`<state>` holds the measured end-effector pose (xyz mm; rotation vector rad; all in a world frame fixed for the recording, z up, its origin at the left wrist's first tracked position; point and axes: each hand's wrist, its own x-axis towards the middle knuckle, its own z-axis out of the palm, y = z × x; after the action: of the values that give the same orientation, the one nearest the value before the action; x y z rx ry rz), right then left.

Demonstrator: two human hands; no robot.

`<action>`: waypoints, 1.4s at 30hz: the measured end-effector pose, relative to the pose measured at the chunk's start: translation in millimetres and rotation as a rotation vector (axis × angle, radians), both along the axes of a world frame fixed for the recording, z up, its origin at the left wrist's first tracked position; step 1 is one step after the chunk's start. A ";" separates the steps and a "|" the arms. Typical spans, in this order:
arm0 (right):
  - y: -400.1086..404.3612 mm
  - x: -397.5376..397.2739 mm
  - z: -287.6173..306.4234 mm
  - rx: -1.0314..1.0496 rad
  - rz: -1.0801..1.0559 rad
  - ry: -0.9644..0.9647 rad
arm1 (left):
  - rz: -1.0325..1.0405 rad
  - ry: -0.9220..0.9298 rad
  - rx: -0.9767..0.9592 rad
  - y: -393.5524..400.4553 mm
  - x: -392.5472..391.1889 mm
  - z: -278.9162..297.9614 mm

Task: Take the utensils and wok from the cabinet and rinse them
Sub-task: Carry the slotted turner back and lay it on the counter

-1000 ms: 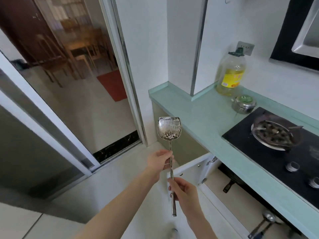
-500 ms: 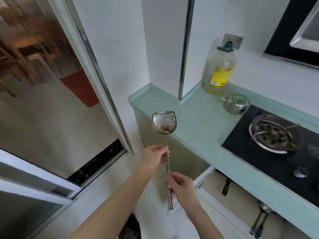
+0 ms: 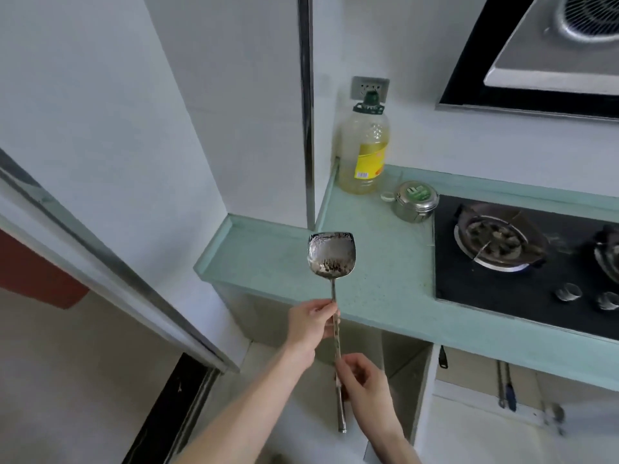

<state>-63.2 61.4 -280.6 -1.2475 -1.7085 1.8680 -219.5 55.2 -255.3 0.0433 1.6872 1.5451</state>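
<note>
Bare stretch of the pale green stone surface lies open between its left corner and the black glass gas hob. At the back, a clear plastic oil bottle with yellow label and a small round steel tin with green lid block the corner, just beside each other. A white wall column with chrome edge strip stands left of the bottle. Below the surface, the open white cabinet gives entry; dark-handled utensils hang inside at right. A slanted sliding door frame closes off the left.

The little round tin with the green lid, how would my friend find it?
Find the black stove set in the pale green counter. Left of its burner, beside the tall oil bottle, sits the tin: short, shiny metal, green-topped.
</note>
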 end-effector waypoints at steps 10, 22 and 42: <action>28.8 -48.2 -5.4 0.059 -0.138 -0.027 | -0.165 -0.024 -0.006 49.3 -53.7 -7.3; 120.0 -106.9 -21.4 0.019 -0.169 -0.031 | -0.190 -0.090 -0.090 148.1 -111.4 -20.8; 248.5 -170.8 -124.4 0.029 -0.136 -0.212 | -0.160 -0.094 -0.201 277.1 -170.7 -125.0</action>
<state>-234.0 309.8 -405.0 -1.5563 -1.6986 1.6781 -390.1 332.3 -380.3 0.0000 1.7128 1.2363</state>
